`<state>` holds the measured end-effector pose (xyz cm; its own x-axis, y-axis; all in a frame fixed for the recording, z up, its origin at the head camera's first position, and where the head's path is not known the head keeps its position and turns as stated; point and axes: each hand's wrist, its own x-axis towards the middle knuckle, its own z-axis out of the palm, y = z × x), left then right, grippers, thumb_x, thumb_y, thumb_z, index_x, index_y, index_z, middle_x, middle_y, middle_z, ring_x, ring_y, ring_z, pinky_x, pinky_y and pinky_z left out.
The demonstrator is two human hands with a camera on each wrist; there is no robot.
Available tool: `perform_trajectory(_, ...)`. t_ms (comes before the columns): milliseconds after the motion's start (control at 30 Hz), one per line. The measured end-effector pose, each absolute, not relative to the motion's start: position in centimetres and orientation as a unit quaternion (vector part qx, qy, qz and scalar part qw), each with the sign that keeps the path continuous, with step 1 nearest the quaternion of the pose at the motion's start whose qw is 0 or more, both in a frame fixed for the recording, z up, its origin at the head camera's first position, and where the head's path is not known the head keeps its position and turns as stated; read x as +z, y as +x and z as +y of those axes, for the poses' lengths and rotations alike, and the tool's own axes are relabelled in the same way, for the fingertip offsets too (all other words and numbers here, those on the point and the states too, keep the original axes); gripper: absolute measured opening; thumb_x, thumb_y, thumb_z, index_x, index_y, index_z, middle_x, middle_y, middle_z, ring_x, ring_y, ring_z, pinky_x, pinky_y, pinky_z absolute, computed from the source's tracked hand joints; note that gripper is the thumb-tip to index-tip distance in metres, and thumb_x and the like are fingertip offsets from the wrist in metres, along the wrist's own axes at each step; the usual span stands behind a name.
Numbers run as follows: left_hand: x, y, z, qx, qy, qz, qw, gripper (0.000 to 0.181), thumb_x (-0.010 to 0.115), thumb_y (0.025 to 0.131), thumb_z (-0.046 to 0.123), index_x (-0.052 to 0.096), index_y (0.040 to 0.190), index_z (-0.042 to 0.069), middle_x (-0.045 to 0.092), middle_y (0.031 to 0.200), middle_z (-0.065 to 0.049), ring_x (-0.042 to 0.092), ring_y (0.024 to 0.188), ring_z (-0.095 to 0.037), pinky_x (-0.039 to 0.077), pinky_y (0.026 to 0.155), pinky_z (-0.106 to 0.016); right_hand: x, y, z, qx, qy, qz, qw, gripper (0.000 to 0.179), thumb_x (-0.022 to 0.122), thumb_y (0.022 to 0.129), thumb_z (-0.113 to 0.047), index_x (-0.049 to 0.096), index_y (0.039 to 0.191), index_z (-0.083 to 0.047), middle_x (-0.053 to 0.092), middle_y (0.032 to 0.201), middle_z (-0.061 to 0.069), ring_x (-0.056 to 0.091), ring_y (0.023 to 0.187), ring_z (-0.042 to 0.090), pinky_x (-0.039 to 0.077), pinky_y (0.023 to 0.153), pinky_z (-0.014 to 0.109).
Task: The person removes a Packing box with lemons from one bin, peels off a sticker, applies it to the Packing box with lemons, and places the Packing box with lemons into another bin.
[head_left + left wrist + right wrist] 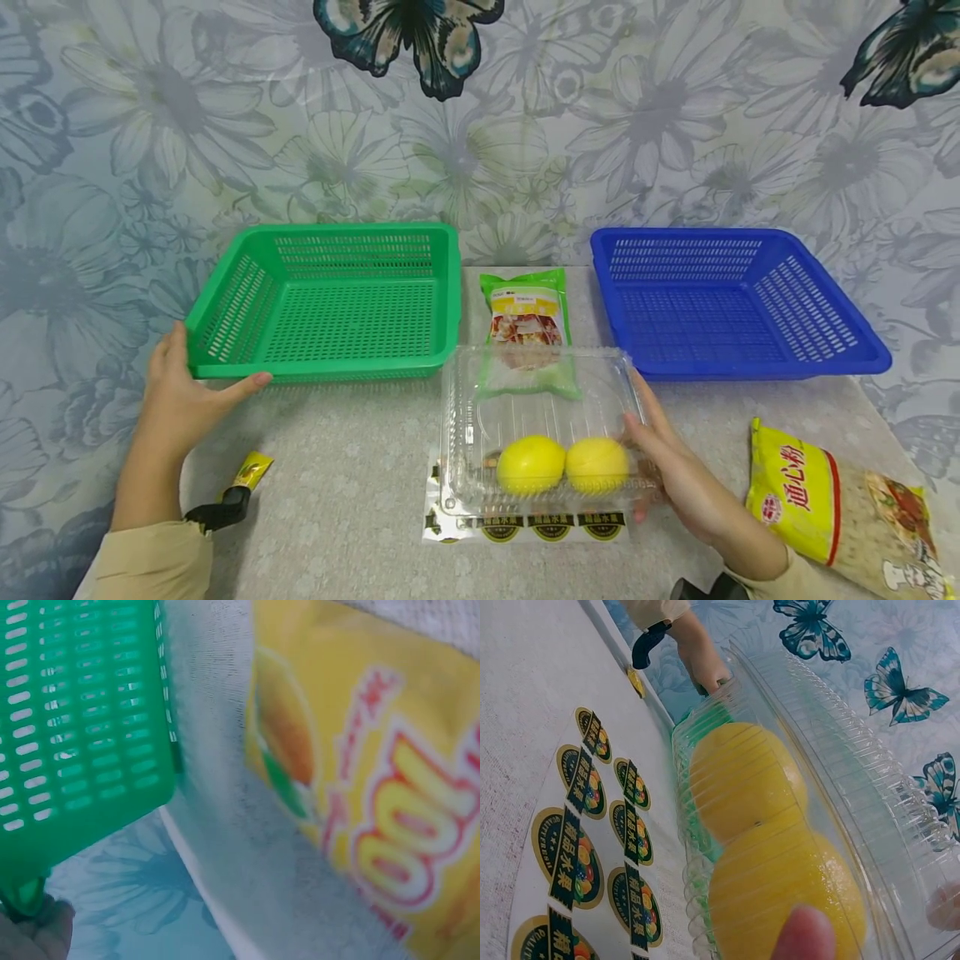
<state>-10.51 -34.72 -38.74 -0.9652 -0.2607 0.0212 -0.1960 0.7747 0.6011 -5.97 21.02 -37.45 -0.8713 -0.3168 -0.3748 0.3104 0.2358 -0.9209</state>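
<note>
At its near left corner, the green basket [322,367] is gripped by my left hand [180,392], the thumb along the front rim and the fingers at the side. My right hand [667,458] holds the right side of a clear plastic box [540,417], raised and tilted above the table. Inside lie two yellow, lemon-like fruits [746,780], side by side. One fingertip [806,934] shows in front of them in the right wrist view. Below the box is a white sheet of round black-and-gold labels [525,529], partly covered.
A blue basket [720,367] stands back right. Between the baskets lies a green food bag [525,304], its lower part seen through the box. A yellow bag of pasta [825,492] lies at the right. One small yellow packet [253,469] rests near my left wrist.
</note>
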Motion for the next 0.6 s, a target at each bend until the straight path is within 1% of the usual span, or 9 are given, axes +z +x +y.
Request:
perform_trajectory(133, -37.8, -10.2, -33.9, -0.272, 0.109, -0.951, 0.103, 0.126, 0.077, 0.080, 0.055, -0.011, 0.159, 0.012, -0.012, 0.164, -0.024, -0.004, 0.147, -0.057, 0.013, 0.103, -0.082, -37.6, -5.9, 21.1, -0.621, -0.006, 0.741, 0.257, 0.054, 0.027, 0.108, -0.047, -0.007, 0.146, -0.066, -0.023, 0.164, 0.005, 0.039, 0.133, 0.050, 0.056, 0.052, 0.049)
perform_trajectory(200, -37.1, -9.9, -33.0, -0.261, 0.107, -0.949, 0.142, 0.122, 0.079, 0.079, 0.053, -0.003, 0.161, 0.013, -0.006, 0.165, -0.022, 0.002, 0.148, -0.055, 0.015, 0.104, -0.081, -37.6, -5.9, 21.1, -0.621, -0.007, 0.740, 0.257, 0.054, 0.027, 0.108, -0.047, -0.007, 0.146, -0.066, -0.024, 0.164, 0.004, 0.040, 0.132, 0.049, 0.056, 0.052, 0.049)
perform_trajectory(300, -35.7, -9.3, -31.1, -0.262, 0.097, -0.942, 0.186, 0.114, 0.079, 0.081, 0.049, 0.006, 0.161, 0.015, 0.007, 0.164, -0.022, 0.013, 0.147, -0.053, 0.020, 0.104, -0.079, -37.7, -5.9, 21.2, -0.620, -0.006, 0.742, 0.256, 0.055, 0.027, 0.108, -0.047, -0.008, 0.147, -0.065, -0.024, 0.164, 0.003, 0.048, 0.126, 0.045, 0.055, 0.052, 0.049)
perform_trajectory(367, -34.9, -8.8, -29.7, -0.272, 0.072, -0.935, 0.215, 0.110, 0.081, 0.081, 0.043, 0.011, 0.161, 0.013, 0.019, 0.159, -0.026, 0.024, 0.141, -0.053, 0.026, 0.101, -0.076, -37.8, -5.9, 21.2, -0.621, -0.003, 0.741, 0.256, 0.055, 0.027, 0.108, -0.047, -0.009, 0.147, -0.064, -0.023, 0.164, 0.005, 0.055, 0.117, 0.041, 0.055, 0.052, 0.048)
perform_trajectory(467, -34.1, -8.2, -27.6, -0.283, 0.024, -0.929, 0.239, 0.108, 0.084, 0.080, 0.033, 0.016, 0.160, 0.009, 0.034, 0.146, -0.032, 0.038, 0.125, -0.050, 0.033, 0.093, -0.069, -37.8, -5.9, 21.2, -0.623, 0.003, 0.738, 0.259, 0.056, 0.027, 0.108, -0.047, -0.009, 0.147, -0.065, -0.019, 0.165, 0.010, 0.062, 0.100, 0.033, 0.056, 0.052, 0.046)
perform_trajectory(533, -33.8, -7.8, -26.2, -0.296, -0.005, -0.924, 0.243, 0.107, 0.085, 0.078, 0.028, 0.019, 0.159, 0.010, 0.042, 0.136, -0.031, 0.043, 0.114, -0.046, 0.034, 0.085, -0.061, -37.9, -5.9, 21.2, -0.626, 0.007, 0.735, 0.261, 0.056, 0.027, 0.108, -0.047, -0.009, 0.146, -0.066, -0.017, 0.165, 0.012, 0.064, 0.092, 0.032, 0.056, 0.052, 0.046)
perform_trajectory(600, -33.8, -7.4, -24.8, -0.312, -0.027, -0.922, 0.228, 0.105, 0.085, 0.079, 0.024, 0.019, 0.159, 0.011, 0.046, 0.129, -0.027, 0.045, 0.105, -0.039, 0.035, 0.080, -0.052, -37.9, -5.8, 21.2, -0.627, 0.013, 0.734, 0.262, 0.056, 0.028, 0.108, -0.048, -0.008, 0.146, -0.066, -0.011, 0.164, 0.017, 0.064, 0.089, 0.031, 0.056, 0.052, 0.045)
